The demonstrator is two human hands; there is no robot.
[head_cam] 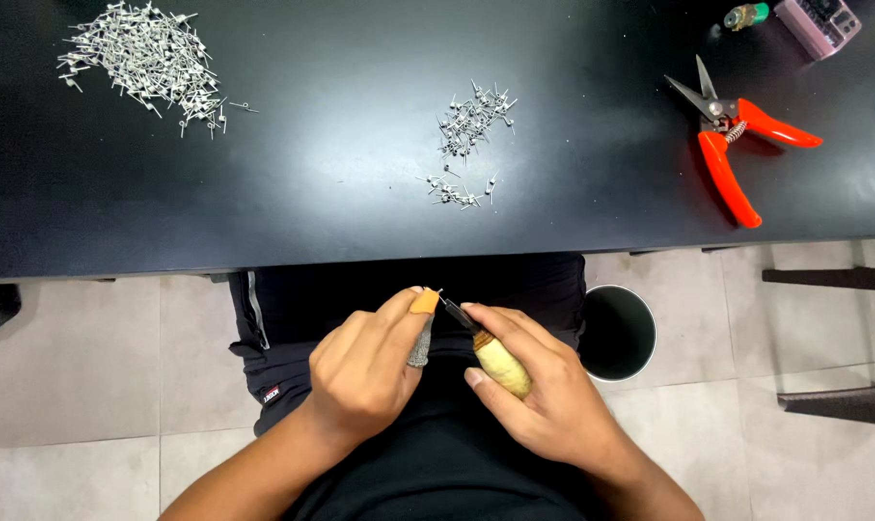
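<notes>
Left hand point(365, 371) pinches what looks like a tiny metal pin point(436, 293); right hand point(539, 386) grips the wooden-handled blade point(486, 347). A slip could cut that capped fingertip.

— On the black counter point(312, 193)?
— Big heap of small metal pins point(143, 60) far left; smaller scatter of pins point(468, 140) near the middle.
— And to the right?
— Red-handled snips point(737, 145), blades open. Beyond, at the far edge, a pink box point(819, 23) and a small green-capped piece point(746, 15).
</notes>
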